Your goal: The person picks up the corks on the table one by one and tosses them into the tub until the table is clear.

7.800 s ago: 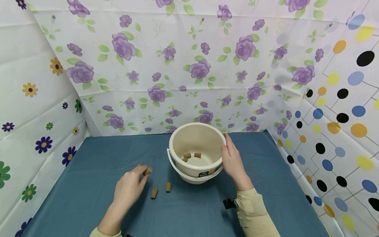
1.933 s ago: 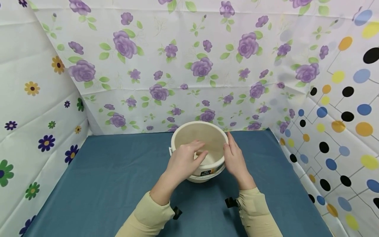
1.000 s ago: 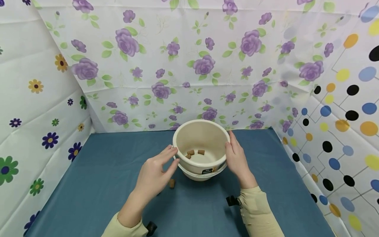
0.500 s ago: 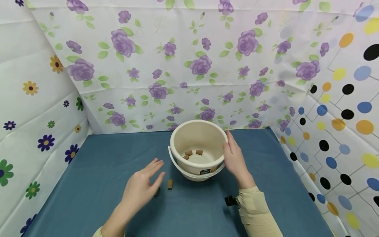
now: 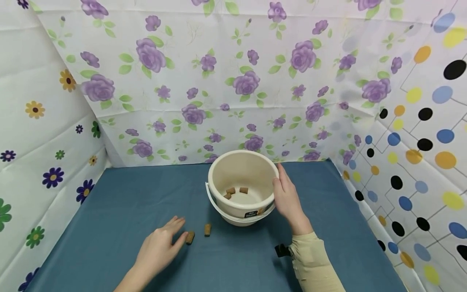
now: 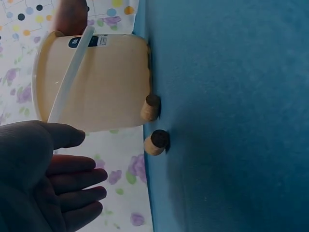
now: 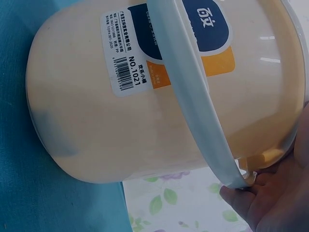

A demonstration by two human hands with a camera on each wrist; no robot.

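Note:
The cream bucket [image 5: 242, 166] stands on the blue cloth with its white handle [image 5: 222, 211] folded down in front. Several small brown corks come into sight: three, among them one cork [image 5: 243, 190], lie on the bucket's floor. Outside it, to the left, are a right-hand cork [image 5: 207, 230] and a left-hand cork [image 5: 190, 237]. My left hand [image 5: 157, 249] hovers beside the left-hand cork, fingers extended and nothing in them; the left wrist view shows it apart from both corks. My right hand [image 5: 290, 200] holds the bucket's right side at the rim, near the handle joint [image 7: 248, 179].
Blue cloth [image 5: 146, 194] covers the table. A floral sheet [image 5: 219, 81] hangs behind it, with patterned sheets at the left and right sides. The bucket's front wall hides part of its floor.
My left hand, holding a cork earlier, was then over the bucket's inside. It has since drawn back empty, leftward and down to the loose corks. My right hand stays on the bucket.

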